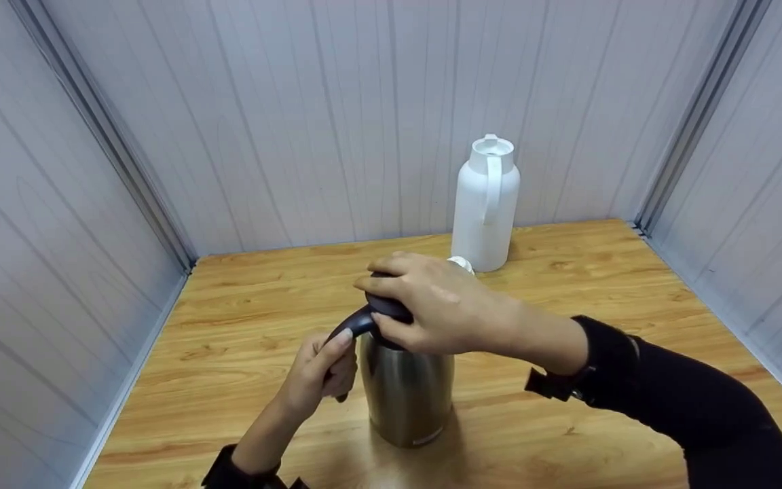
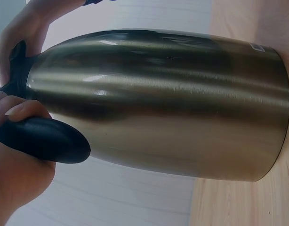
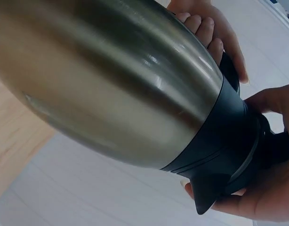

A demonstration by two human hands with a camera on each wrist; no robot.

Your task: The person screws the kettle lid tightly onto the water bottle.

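Note:
A steel thermos jug with a black top stands upright on the wooden table, near its front. My left hand grips the jug's black handle; its fingers are curled round it. From above, my right hand grips the black lid, fingers spread round its rim. The steel body fills the left wrist view, and the body with its black collar fills the right wrist view.
A white thermos jug stands upright at the back of the table against the wall. A small white object peeks out behind my right hand. Pale panelled walls close in the table on three sides.

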